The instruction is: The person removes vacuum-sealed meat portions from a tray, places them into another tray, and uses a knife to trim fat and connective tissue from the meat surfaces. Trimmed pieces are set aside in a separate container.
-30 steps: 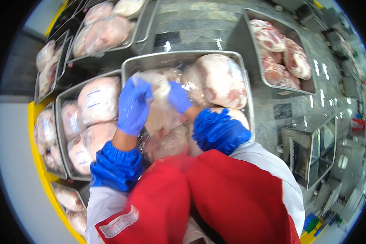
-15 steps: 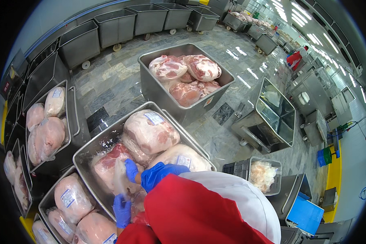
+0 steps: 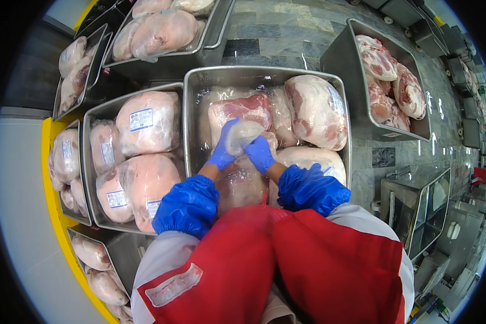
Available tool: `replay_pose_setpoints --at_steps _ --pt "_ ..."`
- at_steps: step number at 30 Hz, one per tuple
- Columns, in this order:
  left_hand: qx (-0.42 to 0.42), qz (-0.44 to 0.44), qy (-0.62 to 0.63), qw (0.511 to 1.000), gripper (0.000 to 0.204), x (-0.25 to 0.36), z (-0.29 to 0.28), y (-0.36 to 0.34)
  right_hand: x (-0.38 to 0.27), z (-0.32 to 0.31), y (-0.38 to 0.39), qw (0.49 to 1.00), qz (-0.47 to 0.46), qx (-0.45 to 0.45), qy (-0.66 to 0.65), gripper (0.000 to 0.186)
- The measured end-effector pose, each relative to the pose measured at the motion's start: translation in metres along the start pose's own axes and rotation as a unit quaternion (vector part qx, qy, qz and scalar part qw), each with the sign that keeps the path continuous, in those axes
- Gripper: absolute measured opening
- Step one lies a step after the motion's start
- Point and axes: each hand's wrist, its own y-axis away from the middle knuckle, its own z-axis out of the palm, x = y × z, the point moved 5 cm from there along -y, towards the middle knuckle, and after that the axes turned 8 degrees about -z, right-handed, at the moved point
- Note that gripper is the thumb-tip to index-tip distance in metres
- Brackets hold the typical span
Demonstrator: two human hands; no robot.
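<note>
The largest thing at the work is the metal bin (image 3: 264, 68) in the middle of the frame, directly before the person, so both arms reach into it from below. Large pieces of meat lie packed in it. A reddish piece (image 3: 251, 107) lies left of its upper middle, and a pale, marbled piece (image 3: 314, 110) sits close to the right wall. The left hand (image 3: 224, 147) and the right hand (image 3: 259, 154), both in blue gloves, are closed on opposite sides of a crumpled, translucent film (image 3: 243, 135). This film is just below the centre of the frame, over the meat; it seems held from two sides because it is soft and would not keep its shape alone.

Around it, a second bin (image 3: 100, 112) with wrapped, labelled pieces stands close at the left, another bin (image 3: 343, 81) with bare-looking meat is at the upper right, and one more (image 3: 200, 63) is at the upper left. The red apron (image 3: 243, 259) covers the near edge of the middle bin. The fingers and the film hide what is under them, so I cannot tell if the film is attached to any piece.
</note>
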Motion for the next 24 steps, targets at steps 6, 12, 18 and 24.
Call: replay_pose_setpoints --at_steps 6,12,18,24 --pt "-0.178 -0.207 -0.078 0.959 0.052 -0.052 0.037 0.019 -0.03 -0.054 -0.004 0.969 -0.018 -0.183 0.163 0.025" --pt "-0.004 -0.272 0.128 0.954 0.056 -0.026 -0.01 0.104 -0.007 -0.107 0.011 0.966 -0.052 -0.093 0.237 0.022" --pt "0.1 -0.443 0.478 0.752 0.032 0.025 -0.049 0.085 0.08 -0.063 0.094 0.85 -0.15 -0.281 0.419 0.031" --pt "0.079 -0.256 0.271 0.925 0.025 0.028 -0.017 -0.018 0.022 0.048 0.075 0.815 0.087 -0.411 0.4 0.035"
